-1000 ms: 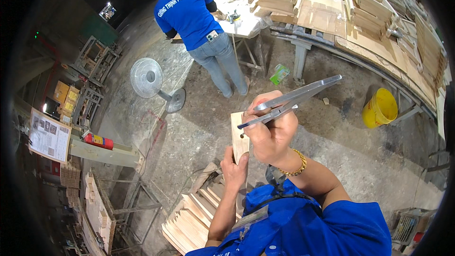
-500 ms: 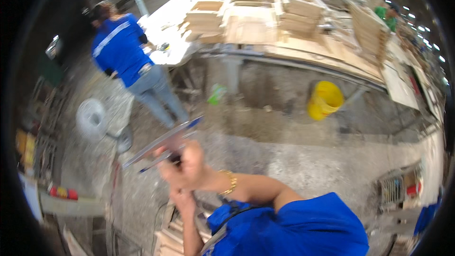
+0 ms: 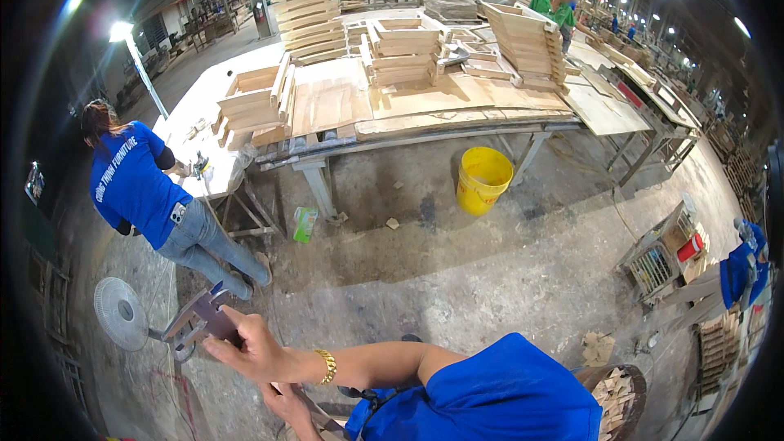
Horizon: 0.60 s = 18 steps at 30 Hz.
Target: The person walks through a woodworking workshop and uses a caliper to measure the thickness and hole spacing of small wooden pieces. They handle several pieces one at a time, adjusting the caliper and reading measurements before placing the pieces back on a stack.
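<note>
My right hand (image 3: 257,349), with a gold bracelet on its wrist, reaches to the lower left. Its fingers are closed on a flat brownish-grey tool (image 3: 196,320) with a straight edge, a notch and a blue end; its exact kind does not show. Just below, my left hand (image 3: 287,405) is partly covered by my right wrist, and its fingers are mostly hidden. Close to the left forearm a brownish strip comes into view, but I cannot tell whether that hand holds it. The tool is up in the air, in front of a round fan (image 3: 119,313).
A co-worker in blue (image 3: 135,180) stands at a workbench (image 3: 392,129) stacked with wooden frames (image 3: 404,53). A yellow bucket (image 3: 483,184) is beneath its edge. To the right are a metal crate (image 3: 651,271) and another person (image 3: 741,269); a bin of wood scraps (image 3: 616,404) is near me.
The view has swung, so bench, bucket and co-worker sit farther left. My hands and the tool appear lower and farther left, and the tool is sharper. My right hand still grips it.
</note>
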{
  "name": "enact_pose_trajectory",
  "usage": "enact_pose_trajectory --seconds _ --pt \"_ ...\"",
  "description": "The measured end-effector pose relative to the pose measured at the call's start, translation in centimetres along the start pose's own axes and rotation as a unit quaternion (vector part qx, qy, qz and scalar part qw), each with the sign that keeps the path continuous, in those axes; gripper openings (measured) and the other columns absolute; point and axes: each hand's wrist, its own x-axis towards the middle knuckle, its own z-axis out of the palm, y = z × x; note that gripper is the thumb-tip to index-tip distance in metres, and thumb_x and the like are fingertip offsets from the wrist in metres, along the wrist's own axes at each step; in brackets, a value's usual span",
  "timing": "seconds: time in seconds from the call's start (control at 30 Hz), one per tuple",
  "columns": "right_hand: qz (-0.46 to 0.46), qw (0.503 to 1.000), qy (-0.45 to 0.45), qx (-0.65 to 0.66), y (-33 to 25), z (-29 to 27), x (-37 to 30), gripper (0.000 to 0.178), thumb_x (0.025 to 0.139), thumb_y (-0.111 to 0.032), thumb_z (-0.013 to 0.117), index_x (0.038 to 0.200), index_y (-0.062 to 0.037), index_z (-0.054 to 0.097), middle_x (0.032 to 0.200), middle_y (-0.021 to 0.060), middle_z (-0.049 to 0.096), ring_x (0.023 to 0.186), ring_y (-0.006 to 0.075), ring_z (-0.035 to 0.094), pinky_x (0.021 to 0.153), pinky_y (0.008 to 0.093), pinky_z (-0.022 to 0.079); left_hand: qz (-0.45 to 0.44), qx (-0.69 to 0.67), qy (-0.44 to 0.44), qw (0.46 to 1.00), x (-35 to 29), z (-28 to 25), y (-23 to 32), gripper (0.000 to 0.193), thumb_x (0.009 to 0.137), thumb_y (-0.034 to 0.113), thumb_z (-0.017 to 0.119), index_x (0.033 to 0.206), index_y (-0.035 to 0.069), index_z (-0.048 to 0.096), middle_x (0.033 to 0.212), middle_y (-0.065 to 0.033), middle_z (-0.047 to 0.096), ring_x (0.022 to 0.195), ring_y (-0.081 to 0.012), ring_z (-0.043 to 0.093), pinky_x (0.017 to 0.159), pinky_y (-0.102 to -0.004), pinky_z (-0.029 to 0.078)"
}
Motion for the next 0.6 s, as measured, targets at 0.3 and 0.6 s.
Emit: enact_pose_trajectory --seconds 0.3,0.6 --pt "0.037 0.999 0.018 -0.004 0.46 -0.06 0.25 0.017 0.087 -0.015 0.059 0.083 0.0013 0.053 0.052 -0.0025 0.039 0.05 0.0038 0.032 0.042 0.0257 0.025 -0.01 0.049 0.021 0.998 0.19 -0.09 0.16 0.034 0.089 0.036 0.056 0.092 0.003 0.049 0.065 -0.002 0.049 0.054 -0.0099 0.049 0.045 -0.024 0.042" --pt "0.048 0.998 0.047 -0.013 0.86 0.19 0.09 0.027 0.086 -0.016 0.06 0.067 -0.0009 0.048 0.05 -0.0033 0.038 0.051 0.0026 0.032 0.042 0.0261 0.025 -0.011 0.032 0.011 0.999 0.06 -0.61 -0.34 0.033 0.088 0.035 0.058 0.087 0.003 0.048 0.065 -0.0022 0.049 0.054 -0.0097 0.05 0.045 -0.0239 0.042"
